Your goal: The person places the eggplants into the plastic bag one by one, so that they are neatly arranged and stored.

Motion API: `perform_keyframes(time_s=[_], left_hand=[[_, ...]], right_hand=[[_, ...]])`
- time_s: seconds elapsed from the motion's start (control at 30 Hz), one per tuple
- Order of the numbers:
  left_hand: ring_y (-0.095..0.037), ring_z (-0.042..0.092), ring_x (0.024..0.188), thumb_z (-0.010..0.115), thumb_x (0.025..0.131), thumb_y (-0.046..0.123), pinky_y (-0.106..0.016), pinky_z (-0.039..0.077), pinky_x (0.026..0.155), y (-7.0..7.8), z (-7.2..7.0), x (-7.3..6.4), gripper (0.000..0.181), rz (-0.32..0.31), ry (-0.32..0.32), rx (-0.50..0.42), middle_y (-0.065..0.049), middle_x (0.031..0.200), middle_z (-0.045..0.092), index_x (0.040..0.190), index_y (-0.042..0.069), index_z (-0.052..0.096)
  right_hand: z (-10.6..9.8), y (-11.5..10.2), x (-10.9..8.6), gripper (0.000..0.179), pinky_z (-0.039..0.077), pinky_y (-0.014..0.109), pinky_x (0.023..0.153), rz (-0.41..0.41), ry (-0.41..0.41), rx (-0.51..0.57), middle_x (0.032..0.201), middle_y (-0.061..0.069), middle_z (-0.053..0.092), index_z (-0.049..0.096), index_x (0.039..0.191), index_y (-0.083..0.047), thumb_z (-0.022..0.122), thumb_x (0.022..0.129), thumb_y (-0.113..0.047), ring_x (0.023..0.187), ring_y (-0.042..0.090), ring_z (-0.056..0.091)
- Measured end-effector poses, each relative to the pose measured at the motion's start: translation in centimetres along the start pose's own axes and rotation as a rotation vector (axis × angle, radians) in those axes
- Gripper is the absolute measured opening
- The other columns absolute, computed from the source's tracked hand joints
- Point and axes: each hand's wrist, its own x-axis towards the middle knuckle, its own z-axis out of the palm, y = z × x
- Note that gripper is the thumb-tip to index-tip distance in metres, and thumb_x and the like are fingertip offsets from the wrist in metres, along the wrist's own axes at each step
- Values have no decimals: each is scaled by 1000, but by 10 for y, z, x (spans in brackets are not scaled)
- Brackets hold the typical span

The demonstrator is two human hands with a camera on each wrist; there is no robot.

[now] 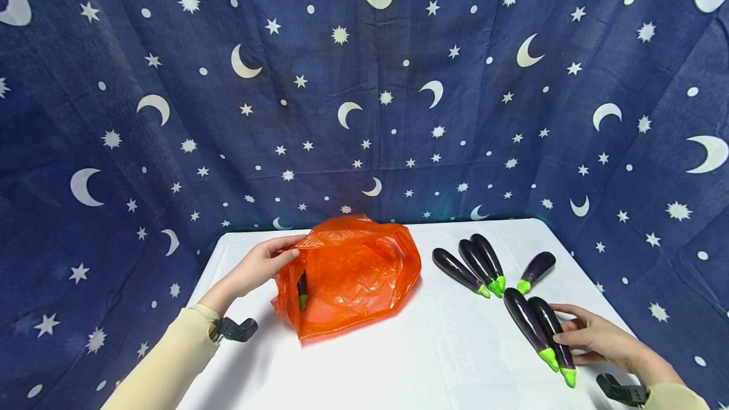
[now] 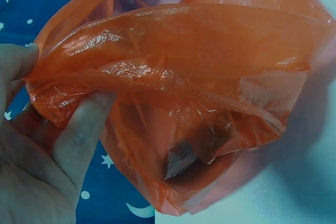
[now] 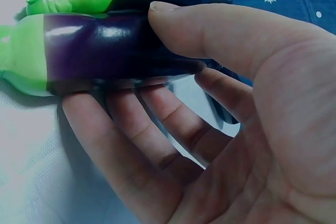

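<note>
- Left hand [image 1: 262, 267] has the orange plastic bag [image 1: 353, 277] by the left side of its mouth, film pinched between thumb and fingers, pretty clear from that wrist's view too.
- Bag's on the left half of the white table [image 1: 376, 372], mouth gaping toward the person. One bagged eggplant [image 1: 303, 290] shows inside, by the left wall, green end down.
- Right hand [image 1: 598, 337] is over on the right side, gripping the gripped eggplant [image 1: 548, 326]: thumb on top, fingers curled against the side and underneath. Can't tell if it's off the table at all.
- Snug along its left is a neighbouring eggplant [image 1: 528, 324], green ends both facing the person.
- Behind those, a trio of eggplants [image 1: 458, 271] fans out, green ends bunched close together, plus a lone eggplant [image 1: 537, 269] angled off to the right.
- Backdrop's a navy curtain [image 1: 364, 116] with moons and stars, fwiw.
</note>
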Motion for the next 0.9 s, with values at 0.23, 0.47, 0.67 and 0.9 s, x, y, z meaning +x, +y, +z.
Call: perform_keyframes(time_s=[0.23,0.47,0.67,0.9], left_hand=[[-30,67,97,62,104,27,-41,61,71,1,-1,0,45,9,-17,-27,-12,130,65,149,25,56],[-28,67,97,62,104,24,-42,61,70,-1,-2,1,47,-14,-57,-92,-14,136,62,150,19,55],[-28,65,104,59,105,20,-41,60,72,-1,-3,4,46,-15,-69,-140,-17,142,58,150,14,54],[-29,65,108,58,106,21,-42,61,75,0,-4,3,45,-13,-62,-135,-19,141,58,150,14,54]], right_hand=[[2,-1,2,90,58,48,77,12,35,-29,110,15,50,14,156,8,73,94,-17,95,27,64],[-1,2,1,87,58,48,78,-15,-1,-35,112,15,52,12,156,9,70,96,-17,96,27,65],[-2,5,2,87,58,49,77,-29,-12,-40,113,15,54,12,155,10,69,97,-18,96,28,66],[-1,2,2,87,58,48,77,-18,5,-46,114,16,54,13,156,9,70,96,-18,96,27,65]])
